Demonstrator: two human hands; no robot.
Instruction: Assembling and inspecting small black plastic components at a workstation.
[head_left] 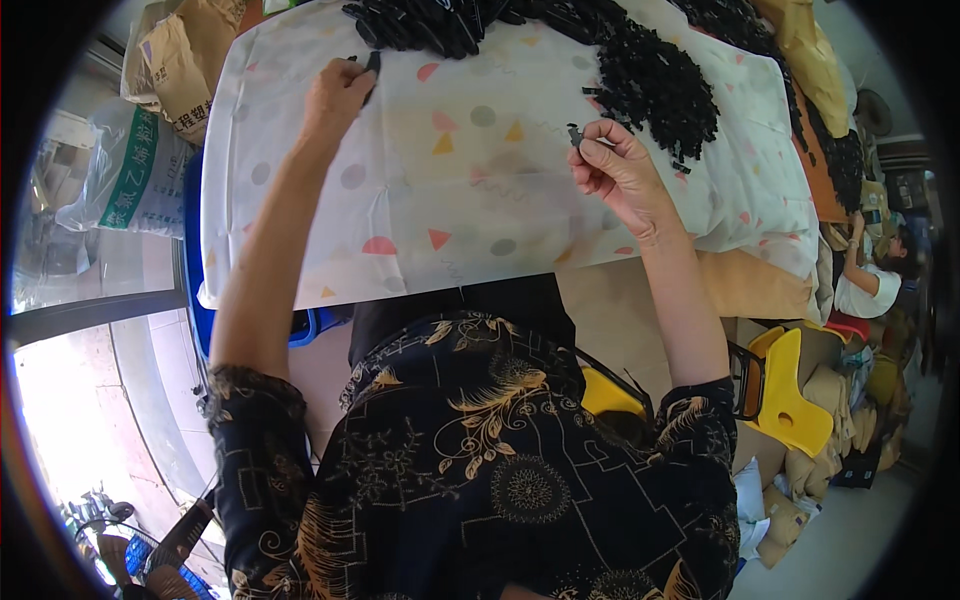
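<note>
My left hand is closed on a slim black strip near the far left of the table, just below a heap of longer black plastic-looking pieces. A small flat black piece sits pinched between the thumb and fingers of my right hand, raised over the right half of the table. Beyond that hand lies a pile of small black pieces, a few of them strayed toward its near edge. What exact kind of part these are, I cannot tell.
The table wears a white cover printed with coloured shapes. Paper sacks and a clear plastic bag with a green band stand at the left. Yellow chairs are at the right; another person works farther off. A fan is at lower left.
</note>
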